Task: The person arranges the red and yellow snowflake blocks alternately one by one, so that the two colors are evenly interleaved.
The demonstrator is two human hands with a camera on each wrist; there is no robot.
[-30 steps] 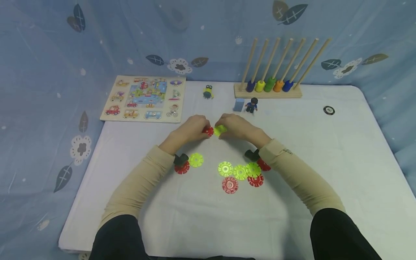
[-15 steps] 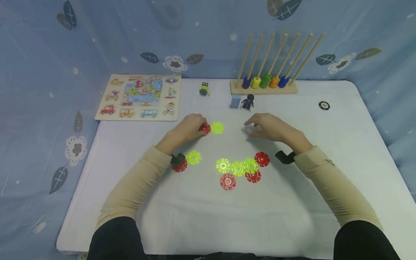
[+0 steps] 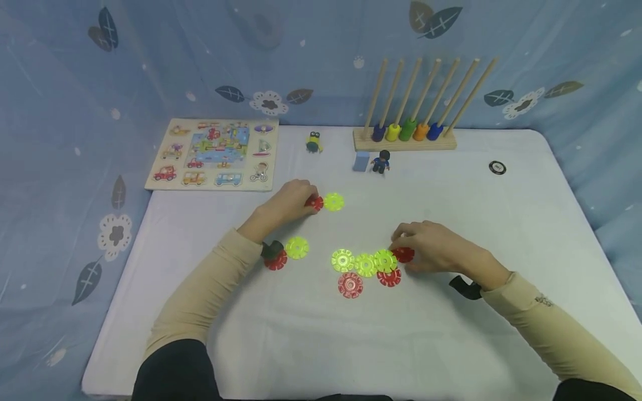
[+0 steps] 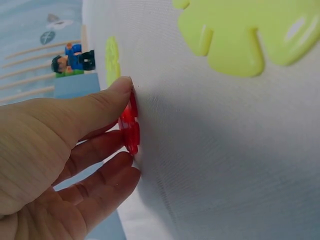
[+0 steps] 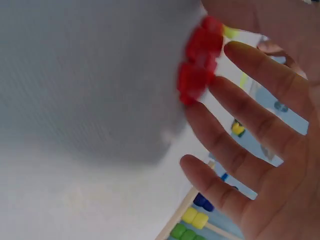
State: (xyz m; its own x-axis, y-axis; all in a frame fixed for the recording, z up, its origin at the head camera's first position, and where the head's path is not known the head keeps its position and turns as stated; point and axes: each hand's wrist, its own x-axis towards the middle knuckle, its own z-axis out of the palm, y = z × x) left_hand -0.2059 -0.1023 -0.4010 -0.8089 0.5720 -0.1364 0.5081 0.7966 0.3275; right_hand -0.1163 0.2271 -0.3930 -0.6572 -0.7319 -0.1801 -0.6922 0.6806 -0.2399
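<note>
My left hand (image 3: pixel 288 201) pinches a red snowflake disc (image 4: pixel 131 125) by its rim, thumb on one side and fingers on the other, low over the white tabletop. Just right of it lies a yellow-green snowflake disc (image 3: pixel 334 201). Around another red snowflake disc (image 3: pixel 403 254) my right hand (image 3: pixel 436 248) has its thumb and fingertips at the edges. In the right wrist view that red disc is blurred, and the outer fingers spread out fairly straight. Left of it, yellow-green discs (image 3: pixel 365 265) stand in a row, with red discs (image 3: pixel 350 285) just below.
A yellow-green disc (image 3: pixel 297 248) and a red disc (image 3: pixel 276 260) lie near the left wrist. Toward the back are a picture puzzle board (image 3: pixel 165 153), a green-yellow figure (image 3: pixel 314 142), a blue block (image 3: pixel 361 161), a doll (image 3: pixel 381 162), a peg rack (image 3: pixel 404 143) and a black ring (image 3: pixel 497 167).
My right hand has let go of the yellow-green disc at the back, moved right, then come nearer to the red disc at the row's end. My left hand keeps its red disc.
</note>
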